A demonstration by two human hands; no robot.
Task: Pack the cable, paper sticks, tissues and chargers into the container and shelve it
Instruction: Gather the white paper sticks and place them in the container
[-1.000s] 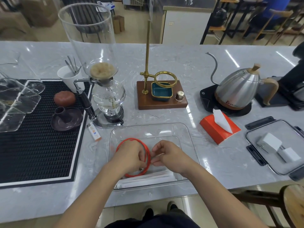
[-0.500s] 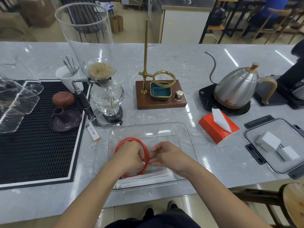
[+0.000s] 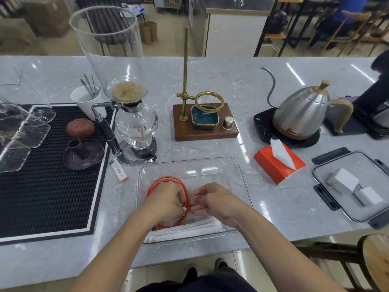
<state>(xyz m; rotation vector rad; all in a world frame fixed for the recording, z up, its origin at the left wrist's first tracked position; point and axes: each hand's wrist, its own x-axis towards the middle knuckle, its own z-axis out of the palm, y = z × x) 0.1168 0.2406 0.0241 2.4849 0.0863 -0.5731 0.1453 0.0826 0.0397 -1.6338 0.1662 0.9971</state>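
Head view: left hand (image 3: 166, 202) fingers (image 3: 181, 204) pinch cable (image 3: 166, 179).

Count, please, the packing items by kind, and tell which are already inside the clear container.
Cable: 1, inside the container
Paper sticks bundle: 1, inside
Tissue pack: 1, outside
Chargers: 2, on the lid
Total: 5
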